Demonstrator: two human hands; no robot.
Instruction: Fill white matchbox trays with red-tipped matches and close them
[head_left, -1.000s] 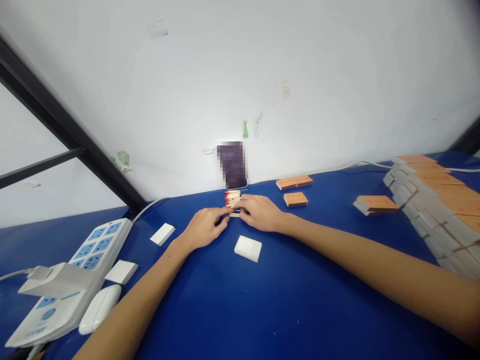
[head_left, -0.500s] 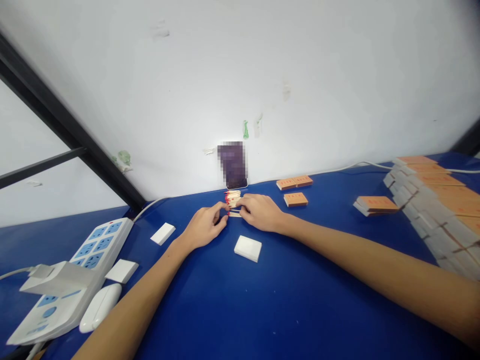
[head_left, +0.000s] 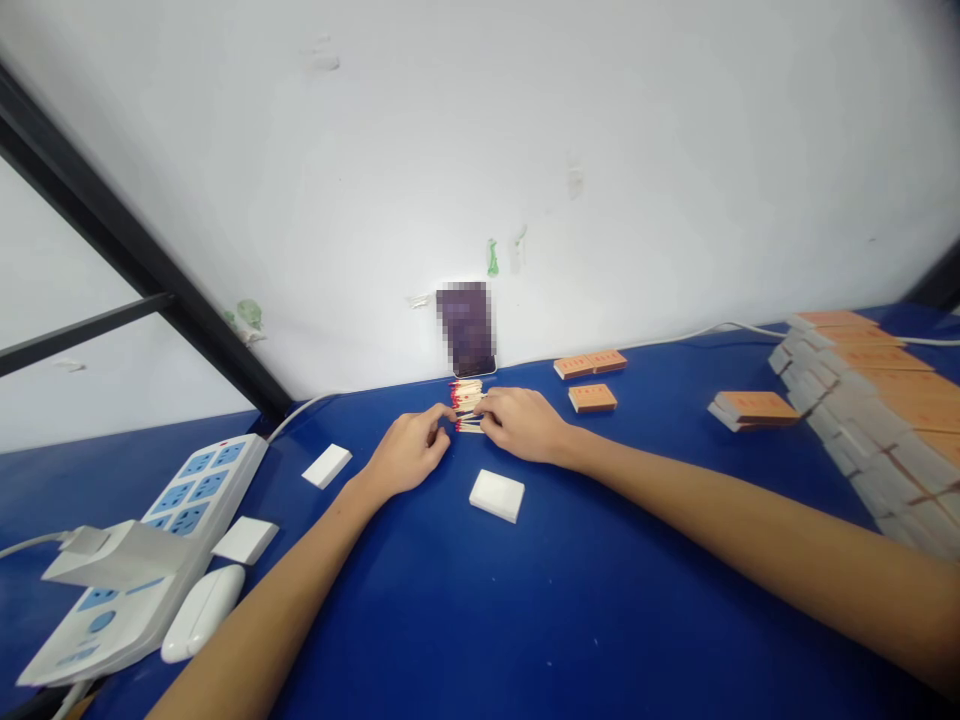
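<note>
A small pile of red-tipped matches [head_left: 466,392] lies on the blue table between my hands, the red heads toward the left. My left hand [head_left: 407,450] is beside the heads, its index fingertip close to them. Its thumb stands apart from the index finger, and nothing shows between them. From the other side, my right hand [head_left: 525,425] has its curled fingertips on the plain ends of the matches, with a few sticks reaching under or between the fingers. Nearer to me rests a white matchbox-sized block [head_left: 496,496].
A phone [head_left: 471,330] with a blurred screen leans on the wall behind the matches. Orange matchboxes [head_left: 592,398] lie to the right, near a tall matchbox stack [head_left: 892,400]. At left are white pieces [head_left: 327,466], a power strip [head_left: 176,500] and a white rounded case [head_left: 202,613].
My left hand has drawn slightly left, away from the match heads. The lower matches sit at a slightly different angle, and my right hand has barely moved.
</note>
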